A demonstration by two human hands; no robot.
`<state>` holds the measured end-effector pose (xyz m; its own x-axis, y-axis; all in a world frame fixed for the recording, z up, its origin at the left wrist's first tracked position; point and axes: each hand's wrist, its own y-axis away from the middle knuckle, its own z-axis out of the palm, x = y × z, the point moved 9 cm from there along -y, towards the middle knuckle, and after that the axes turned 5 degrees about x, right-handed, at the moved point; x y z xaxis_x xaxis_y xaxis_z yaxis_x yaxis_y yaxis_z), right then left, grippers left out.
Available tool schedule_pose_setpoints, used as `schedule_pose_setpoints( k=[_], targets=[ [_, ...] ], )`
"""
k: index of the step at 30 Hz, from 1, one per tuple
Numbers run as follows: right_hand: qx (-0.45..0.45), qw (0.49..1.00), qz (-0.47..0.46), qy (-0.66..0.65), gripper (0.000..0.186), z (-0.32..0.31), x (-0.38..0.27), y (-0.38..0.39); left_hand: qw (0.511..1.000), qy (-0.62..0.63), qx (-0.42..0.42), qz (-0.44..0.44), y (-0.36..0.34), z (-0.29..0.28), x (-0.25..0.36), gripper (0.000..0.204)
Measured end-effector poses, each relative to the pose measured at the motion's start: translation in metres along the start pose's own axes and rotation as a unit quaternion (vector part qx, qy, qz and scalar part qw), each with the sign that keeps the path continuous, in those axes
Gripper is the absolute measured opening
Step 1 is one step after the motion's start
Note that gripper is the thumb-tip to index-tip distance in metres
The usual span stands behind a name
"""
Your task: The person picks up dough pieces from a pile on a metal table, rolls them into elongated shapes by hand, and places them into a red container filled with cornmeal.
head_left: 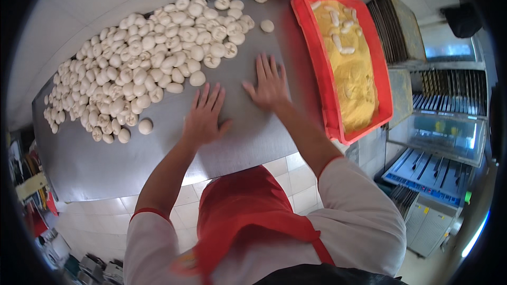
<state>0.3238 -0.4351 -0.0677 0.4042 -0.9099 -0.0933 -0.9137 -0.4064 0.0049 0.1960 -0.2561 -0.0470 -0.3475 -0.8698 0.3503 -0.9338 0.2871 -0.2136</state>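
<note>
Both my hands lie flat, palms down and fingers spread, on a steel table [95, 163]. My left hand [205, 116] rests just below the edge of a big heap of white dough balls [142, 63]; the nearest ball [197, 78] is a little beyond its fingertips. My right hand [269, 87] presses the bare metal between the heap and a red crate [322, 79]. Whether a dough piece sits under either palm is hidden.
The red crate at the right holds yellow crumbs [351, 74] with several white dough pieces on top. Single dough balls [267, 25] lie near the crate's far corner. Stacked dark baking trays [396, 29] and a rack [449, 95] stand at the right. Tiled floor lies below.
</note>
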Motion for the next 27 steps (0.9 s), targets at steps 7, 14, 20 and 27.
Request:
schedule_pose_setpoints(
  k=[7, 14, 20, 27],
  targets=[
    [0.032, 0.997, 0.07, 0.004, 0.094, -0.006, 0.007, -0.024, 0.991, -0.004, 0.009, -0.131, -0.001, 0.008, -0.002, 0.087],
    [-0.019, 0.99, -0.003, -0.142, 0.053, -0.022, -0.037, 0.212, 0.994, 0.042, -0.052, -0.088, 0.187, -0.031, 0.06, 0.079],
    [0.077, 0.945, 0.205, -0.242, 0.025, -0.016, -0.037, 0.211, 0.961, 0.218, 0.046, -0.163, 0.115, -0.043, 0.047, 0.046],
    [0.028, 0.215, 0.212, -0.953, 0.054, -0.071, -0.021, 0.151, 0.943, 0.158, 0.276, -0.097, 0.056, -0.12, 0.045, 0.045]
  ],
)
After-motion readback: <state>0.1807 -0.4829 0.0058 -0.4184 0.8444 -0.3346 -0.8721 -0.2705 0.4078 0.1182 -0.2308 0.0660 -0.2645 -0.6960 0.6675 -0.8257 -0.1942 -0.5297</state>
